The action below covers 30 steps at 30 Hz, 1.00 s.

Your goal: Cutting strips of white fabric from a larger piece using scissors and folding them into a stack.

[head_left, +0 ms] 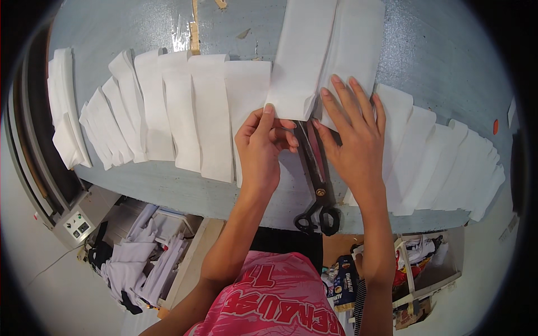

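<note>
Blue-gray tabletop (431, 56) underneath, left hand (260, 148) is pinching the near corner of a white strip (302, 56) that's running lengthwise away from it; right hand (358, 140) is just lying flat, unclenched, on the neighboring strip (358, 45).

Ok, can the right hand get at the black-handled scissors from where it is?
Likely yes: the right hand rests on a white strip beside the scissors, and nothing covers their handles.
</note>
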Each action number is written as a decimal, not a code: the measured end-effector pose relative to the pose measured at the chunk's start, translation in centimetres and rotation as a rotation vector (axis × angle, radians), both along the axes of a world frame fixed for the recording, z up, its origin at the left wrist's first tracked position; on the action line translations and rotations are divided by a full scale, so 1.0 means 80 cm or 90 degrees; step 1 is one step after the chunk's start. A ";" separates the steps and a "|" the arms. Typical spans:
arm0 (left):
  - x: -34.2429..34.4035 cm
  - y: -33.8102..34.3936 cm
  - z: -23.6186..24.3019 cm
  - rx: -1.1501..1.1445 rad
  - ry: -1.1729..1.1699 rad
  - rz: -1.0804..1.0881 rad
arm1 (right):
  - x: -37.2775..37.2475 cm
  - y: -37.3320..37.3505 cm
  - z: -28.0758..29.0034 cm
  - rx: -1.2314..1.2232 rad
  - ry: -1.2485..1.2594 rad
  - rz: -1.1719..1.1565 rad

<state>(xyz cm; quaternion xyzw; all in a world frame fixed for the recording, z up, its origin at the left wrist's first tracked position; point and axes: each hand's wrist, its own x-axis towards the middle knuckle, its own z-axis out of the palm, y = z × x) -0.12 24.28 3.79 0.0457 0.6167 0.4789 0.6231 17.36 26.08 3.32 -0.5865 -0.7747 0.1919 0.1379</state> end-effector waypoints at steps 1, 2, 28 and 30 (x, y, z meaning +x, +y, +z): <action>0.001 0.001 0.001 0.002 0.000 0.000 | 0.000 0.000 0.000 0.000 0.002 -0.001; 0.001 0.001 0.004 -0.006 0.002 0.003 | 0.000 -0.001 0.002 0.002 0.002 -0.001; -0.031 0.168 -0.027 0.595 1.003 -0.738 | 0.009 0.022 0.008 -0.032 0.003 -0.027; -0.029 0.165 -0.025 0.590 0.999 -0.730 | 0.009 0.021 0.008 -0.034 0.005 -0.028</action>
